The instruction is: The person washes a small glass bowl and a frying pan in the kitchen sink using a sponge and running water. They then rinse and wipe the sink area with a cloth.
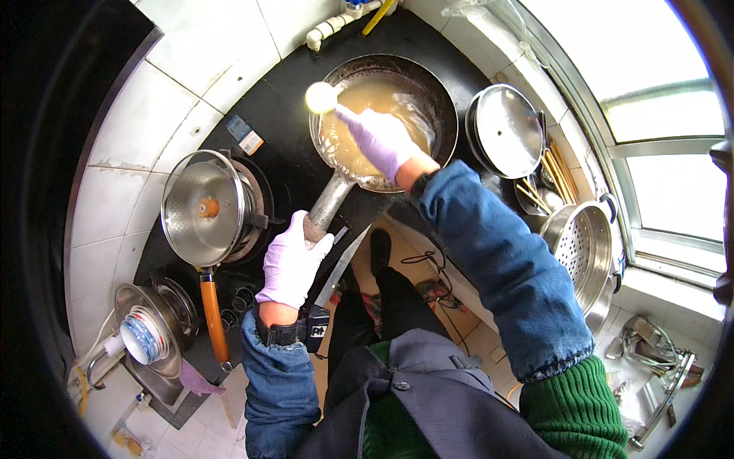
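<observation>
A large dark wok point(446, 103) stands on the black counter, with cloudy tan liquid point(375, 96) inside. My left hand point(294, 262), in a pale lilac glove, is closed around the end of its metal handle point(332, 202). My right hand point(380, 141), gloved the same way, reaches over the liquid toward the wok's far left rim. At its fingertips is a bright, pale yellow round thing point(321, 98), overlapping that rim; its kind is unclear. The fingers look drawn together at its edge, and their undersides are hidden.
Left of the wok, a glass-lidded pan point(200, 206) with an orange handle point(214, 317) sits on a burner. Stacked bowls point(145, 336) stand in a metal basin at lower left. To the right are a round metal lid point(510, 130), chopsticks point(562, 174) and a steel steamer point(579, 252).
</observation>
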The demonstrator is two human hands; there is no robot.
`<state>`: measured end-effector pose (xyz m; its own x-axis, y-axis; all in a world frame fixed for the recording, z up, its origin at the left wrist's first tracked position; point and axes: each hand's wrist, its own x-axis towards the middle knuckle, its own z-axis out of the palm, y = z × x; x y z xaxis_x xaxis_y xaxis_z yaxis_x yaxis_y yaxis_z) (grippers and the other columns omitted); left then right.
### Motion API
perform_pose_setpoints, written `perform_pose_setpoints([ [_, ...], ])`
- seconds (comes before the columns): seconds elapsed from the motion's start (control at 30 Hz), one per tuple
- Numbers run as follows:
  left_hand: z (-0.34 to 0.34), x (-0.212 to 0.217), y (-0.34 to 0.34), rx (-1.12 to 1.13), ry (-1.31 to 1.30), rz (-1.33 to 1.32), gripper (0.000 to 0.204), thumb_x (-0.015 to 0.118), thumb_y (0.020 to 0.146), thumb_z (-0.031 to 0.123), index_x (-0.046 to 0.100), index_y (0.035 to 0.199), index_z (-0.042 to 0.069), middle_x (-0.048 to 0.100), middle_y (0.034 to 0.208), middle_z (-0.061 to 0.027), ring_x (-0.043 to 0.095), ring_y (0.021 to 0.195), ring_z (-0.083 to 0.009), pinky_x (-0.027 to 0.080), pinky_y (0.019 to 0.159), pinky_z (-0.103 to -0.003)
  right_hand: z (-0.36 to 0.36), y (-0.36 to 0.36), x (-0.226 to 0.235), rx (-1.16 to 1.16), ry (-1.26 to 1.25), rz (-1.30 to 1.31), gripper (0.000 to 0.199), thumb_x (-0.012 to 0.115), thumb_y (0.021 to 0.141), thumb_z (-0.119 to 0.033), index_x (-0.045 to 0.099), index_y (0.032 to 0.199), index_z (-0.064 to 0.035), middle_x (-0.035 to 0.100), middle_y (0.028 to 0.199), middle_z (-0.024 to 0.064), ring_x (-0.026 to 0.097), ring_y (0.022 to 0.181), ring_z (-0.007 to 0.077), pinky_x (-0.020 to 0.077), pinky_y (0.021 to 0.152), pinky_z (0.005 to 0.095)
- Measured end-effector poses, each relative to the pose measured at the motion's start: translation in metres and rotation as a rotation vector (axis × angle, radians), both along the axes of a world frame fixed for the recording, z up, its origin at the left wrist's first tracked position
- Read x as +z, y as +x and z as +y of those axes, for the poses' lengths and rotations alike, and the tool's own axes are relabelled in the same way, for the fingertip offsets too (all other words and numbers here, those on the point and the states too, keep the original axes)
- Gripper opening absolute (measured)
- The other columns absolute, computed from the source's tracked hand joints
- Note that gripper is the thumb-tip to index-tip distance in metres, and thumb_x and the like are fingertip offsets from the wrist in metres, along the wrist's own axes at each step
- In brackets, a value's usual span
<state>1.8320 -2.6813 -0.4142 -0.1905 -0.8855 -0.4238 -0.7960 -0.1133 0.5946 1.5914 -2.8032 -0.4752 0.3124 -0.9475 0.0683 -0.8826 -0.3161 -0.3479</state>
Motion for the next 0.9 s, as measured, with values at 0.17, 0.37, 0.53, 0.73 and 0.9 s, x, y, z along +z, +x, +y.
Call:
perform_pose_setpoints([
  [0.17,0.0,-0.001,-0.002,-0.012,-0.033,0.008,0.052,0.073,0.088,0.036,0.053,0.127,0.008,0.072,0.093,-0.0194,0.071,0.088,-0.0379,0.056,0.076,-0.045,-0.048,-0.041,0.007,-0.296,-0.047,0.084,0.034,0.047,0.097,-0.018,0.058,0.129,-0.0125,0.07,0.093,0.0205,0.068,0.086,0.0413,0.0538,0.076,0.0491],
  [0.37,0.003,0.0,-0.002,0.027,-0.007,-0.023,0.055,0.074,0.086,0.038,0.054,0.128,0.008,0.071,0.094,-0.0216,0.07,0.088,-0.0394,0.055,0.074,-0.046,0.002,-0.089,0.035,-0.32,-0.005,0.203,0.032,0.046,0.098,-0.017,0.062,0.124,-0.0091,0.07,0.093,0.0218,0.067,0.089,0.042,0.053,0.075,0.0486],
  [0.53,0.001,-0.001,-0.002,0.025,-0.009,-0.04,0.05,0.075,0.086,0.038,0.054,0.12,0.008,0.07,0.083,-0.0185,0.069,0.079,-0.039,0.054,0.068,-0.047,0.005,-0.06,0.013,0.016,0.072,0.55,0.033,0.052,0.093,-0.012,0.065,0.121,-0.0223,0.07,0.085,0.0127,0.071,0.076,0.03,0.0563,0.064,0.0439],
  [0.73,0.003,-0.005,0.0,-0.009,-0.019,-0.064,0.044,0.07,0.088,0.039,0.053,0.114,0.008,0.07,0.085,-0.017,0.07,0.081,-0.0366,0.056,0.068,-0.047,-0.077,-0.055,0.019,0.105,-0.205,0.833,0.025,0.055,0.095,-0.016,0.063,0.117,-0.0226,0.066,0.089,0.0083,0.071,0.071,0.0275,0.0565,0.057,0.0409],
  [0.9,0.001,-0.003,-0.001,-0.008,0.017,-0.046,0.048,0.069,0.088,0.04,0.052,0.116,0.006,0.071,0.087,-0.0182,0.071,0.083,-0.0363,0.057,0.07,-0.046,-0.062,-0.077,0.057,0.048,-0.01,1.134,0.016,0.058,0.092,-0.018,0.073,0.099,-0.0148,0.072,0.09,0.0109,0.073,0.08,0.0288,0.0587,0.067,0.0412],
])
